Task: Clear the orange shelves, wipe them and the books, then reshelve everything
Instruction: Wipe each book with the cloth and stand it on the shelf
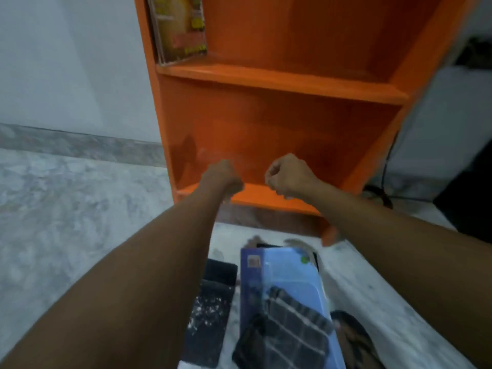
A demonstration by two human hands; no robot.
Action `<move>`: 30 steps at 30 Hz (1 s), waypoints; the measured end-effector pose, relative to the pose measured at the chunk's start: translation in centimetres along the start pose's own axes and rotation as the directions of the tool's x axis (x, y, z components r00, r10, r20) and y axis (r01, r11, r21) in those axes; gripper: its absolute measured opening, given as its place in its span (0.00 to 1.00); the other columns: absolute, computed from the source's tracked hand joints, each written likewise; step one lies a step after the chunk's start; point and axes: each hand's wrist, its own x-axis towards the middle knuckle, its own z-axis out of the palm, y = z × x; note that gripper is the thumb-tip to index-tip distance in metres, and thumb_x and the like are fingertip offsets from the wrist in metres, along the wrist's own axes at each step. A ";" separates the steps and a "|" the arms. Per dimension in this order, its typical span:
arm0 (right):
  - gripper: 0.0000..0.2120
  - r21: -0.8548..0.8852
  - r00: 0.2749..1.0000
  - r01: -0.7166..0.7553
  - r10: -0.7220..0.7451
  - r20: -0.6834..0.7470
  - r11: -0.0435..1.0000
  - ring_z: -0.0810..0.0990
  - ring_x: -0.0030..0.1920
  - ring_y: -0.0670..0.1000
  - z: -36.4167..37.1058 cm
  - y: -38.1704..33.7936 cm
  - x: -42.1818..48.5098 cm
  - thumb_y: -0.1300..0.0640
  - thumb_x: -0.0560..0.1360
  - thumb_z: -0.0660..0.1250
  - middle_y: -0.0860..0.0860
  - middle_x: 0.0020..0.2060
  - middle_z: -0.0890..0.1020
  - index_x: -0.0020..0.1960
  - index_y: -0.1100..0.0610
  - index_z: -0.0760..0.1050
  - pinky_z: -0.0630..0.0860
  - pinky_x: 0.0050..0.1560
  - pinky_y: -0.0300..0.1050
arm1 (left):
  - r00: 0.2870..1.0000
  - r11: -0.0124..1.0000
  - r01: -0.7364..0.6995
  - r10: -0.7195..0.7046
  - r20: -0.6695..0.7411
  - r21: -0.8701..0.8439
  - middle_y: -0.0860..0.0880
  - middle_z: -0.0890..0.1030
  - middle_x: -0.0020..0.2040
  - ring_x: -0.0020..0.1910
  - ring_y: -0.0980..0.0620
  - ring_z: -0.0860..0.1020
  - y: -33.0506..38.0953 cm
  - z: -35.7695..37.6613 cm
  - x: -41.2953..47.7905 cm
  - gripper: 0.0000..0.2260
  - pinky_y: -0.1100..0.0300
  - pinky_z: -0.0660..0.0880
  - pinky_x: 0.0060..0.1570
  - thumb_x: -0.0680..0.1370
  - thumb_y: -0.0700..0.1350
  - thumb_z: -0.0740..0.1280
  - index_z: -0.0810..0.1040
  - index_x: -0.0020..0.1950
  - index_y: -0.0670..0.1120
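A pale marbled floor (66, 209) fills the near and left part of the view and meets a light wall (66, 62) at the far left. Against that wall stand the orange shelves (279, 81), open-fronted, with two compartments showing. The lower compartment holds nothing that can be seen, and its back panel looks smudged. In the upper compartment a yellow-covered book (181, 25) leans upright against the left side wall.

On the floor, near the viewer and in front of the shelves, lies a blue book (287, 272), flat and angled. A dark checked cloth (287, 331) is bunched on its near end. Just left of it lies a black book (213, 310) speckled with white dust, its right edge touching or tucked under the blue one; the blur hides which.

Both bare forearms reach forward to the mouth of the lower compartment. The left hand (223, 179) and the right hand (286, 177) hang side by side, a little apart, each clenched into a loose fist with nothing visible inside it.

A thin black cable (383, 166) runs down to the right of the shelves.
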 end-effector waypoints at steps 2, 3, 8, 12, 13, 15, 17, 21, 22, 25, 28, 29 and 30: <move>0.07 -0.066 0.998 -0.044 0.047 0.047 0.997 0.82 0.34 0.58 0.4 3.6 -2.4 0.62 0.73 0.65 0.58 0.34 0.82 0.40 0.61 0.81 0.81 0.39 0.55 | 0.998 0.999 -0.052 0.051 0.030 0.017 0.37 0.83 0.54 0.55 0.41 0.82 0.7 4.0 -0.5 0.12 0.52 0.79 0.51 0.74 0.42 0.70 0.81 0.53 0.36; 0.06 -0.092 0.993 -0.062 0.070 0.093 0.994 0.78 0.31 0.56 0.7 5.1 -3.6 0.64 0.74 0.66 0.57 0.32 0.80 0.40 0.64 0.79 0.79 0.35 0.54 | 0.996 0.997 -0.073 0.072 0.061 0.019 0.37 0.82 0.55 0.56 0.40 0.81 1.1 6.1 -0.8 0.13 0.52 0.79 0.52 0.74 0.42 0.70 0.80 0.54 0.35; 0.07 -0.150 0.905 -0.142 0.189 0.381 0.978 0.77 0.32 0.52 2.7 9.3 -9.4 0.61 0.74 0.72 0.57 0.34 0.78 0.44 0.66 0.79 0.76 0.34 0.45 | 0.971 0.987 -0.121 0.096 0.217 0.106 0.40 0.83 0.48 0.46 0.42 0.83 0.9 12.5 -2.4 0.08 0.53 0.82 0.44 0.75 0.40 0.67 0.79 0.51 0.37; 0.39 -0.313 0.797 -0.041 0.220 0.562 0.949 0.78 0.56 0.58 6.4 9.7 -11.8 0.40 0.68 0.75 0.60 0.59 0.77 0.68 0.66 0.69 0.77 0.52 0.50 | 0.957 0.937 -0.197 0.120 0.263 0.287 0.48 0.73 0.36 0.35 0.51 0.75 -0.3 13.6 -3.1 0.10 0.58 0.72 0.36 0.73 0.40 0.72 0.73 0.36 0.42; 0.50 -0.391 0.761 0.013 0.245 0.600 0.920 0.72 0.65 0.60 7.7 9.7 -12.5 0.37 0.65 0.75 0.60 0.69 0.69 0.75 0.63 0.59 0.73 0.59 0.53 | 0.955 0.930 -0.194 0.106 0.277 0.312 0.48 0.74 0.37 0.40 0.50 0.77 -0.9 13.7 -3.2 0.10 0.58 0.74 0.39 0.72 0.41 0.73 0.73 0.37 0.42; 0.61 -0.484 0.747 0.115 0.246 0.618 0.868 0.62 0.70 0.64 10.0 9.5 -14.1 0.36 0.61 0.78 0.59 0.73 0.58 0.77 0.59 0.45 0.69 0.62 0.57 | 0.950 0.927 -0.197 0.100 0.297 0.319 0.46 0.77 0.41 0.47 0.45 0.80 -2.0 13.9 -3.5 0.09 0.57 0.75 0.43 0.72 0.42 0.73 0.74 0.38 0.43; 0.54 -0.444 0.756 0.129 0.202 0.623 0.887 0.70 0.64 0.61 10.8 9.7 -14.8 0.42 0.61 0.80 0.59 0.67 0.68 0.74 0.63 0.54 0.72 0.53 0.51 | 0.949 0.936 -0.185 0.091 0.302 0.298 0.45 0.77 0.40 0.46 0.44 0.80 -2.7 13.9 -3.4 0.13 0.57 0.73 0.40 0.72 0.44 0.74 0.72 0.36 0.42; 0.26 -0.226 0.758 -0.062 0.193 0.624 0.972 0.80 0.46 0.56 9.1 10.0 -13.1 0.52 0.65 0.80 0.54 0.49 0.80 0.56 0.62 0.74 0.76 0.42 0.45 | 0.951 0.955 -0.119 0.031 0.308 0.272 0.44 0.77 0.45 0.46 0.45 0.76 -3.6 14.2 -3.5 0.19 0.55 0.72 0.44 0.69 0.52 0.77 0.73 0.42 0.40; 0.23 -0.175 0.773 -0.110 0.195 0.604 0.978 0.80 0.46 0.56 8.4 10.2 -12.4 0.54 0.67 0.79 0.55 0.48 0.80 0.55 0.63 0.74 0.77 0.42 0.45 | 0.955 0.959 -0.107 0.026 0.294 0.263 0.43 0.78 0.48 0.48 0.44 0.78 -3.8 14.4 -3.5 0.19 0.55 0.73 0.45 0.70 0.53 0.76 0.76 0.47 0.40; 0.19 -0.205 0.841 -0.084 0.180 0.510 0.975 0.80 0.49 0.59 7.7 11.5 -10.9 0.57 0.71 0.74 0.59 0.51 0.80 0.57 0.65 0.74 0.75 0.42 0.48 | 0.961 0.978 -0.039 -0.020 0.275 0.206 0.40 0.81 0.52 0.51 0.42 0.81 -4.1 14.8 -3.2 0.19 0.56 0.74 0.41 0.71 0.49 0.76 0.79 0.53 0.37; 0.19 -0.308 0.868 -0.026 0.174 0.466 0.951 0.79 0.54 0.60 8.6 13.0 -10.6 0.58 0.74 0.69 0.63 0.56 0.79 0.61 0.67 0.73 0.77 0.47 0.51 | 0.954 0.988 0.068 -0.104 0.281 0.138 0.40 0.80 0.45 0.45 0.43 0.81 -4.4 15.3 -2.8 0.20 0.55 0.78 0.41 0.67 0.48 0.78 0.78 0.49 0.36; 0.20 -0.313 0.859 -0.030 0.185 0.477 0.949 0.79 0.55 0.61 8.9 13.3 -10.5 0.58 0.74 0.69 0.63 0.57 0.79 0.63 0.67 0.72 0.78 0.51 0.52 | 0.955 0.988 0.086 -0.118 0.273 0.126 0.40 0.80 0.46 0.46 0.44 0.82 -4.4 15.5 -2.9 0.19 0.54 0.80 0.44 0.67 0.48 0.78 0.78 0.48 0.37; 0.21 -0.312 0.849 -0.035 0.193 0.492 0.949 0.78 0.56 0.62 9.1 13.5 -10.4 0.58 0.74 0.69 0.64 0.58 0.78 0.64 0.67 0.72 0.78 0.55 0.54 | 0.961 0.989 0.110 -0.130 0.243 0.093 0.40 0.80 0.49 0.48 0.44 0.82 -4.3 15.8 -2.9 0.21 0.54 0.81 0.46 0.66 0.48 0.78 0.78 0.50 0.36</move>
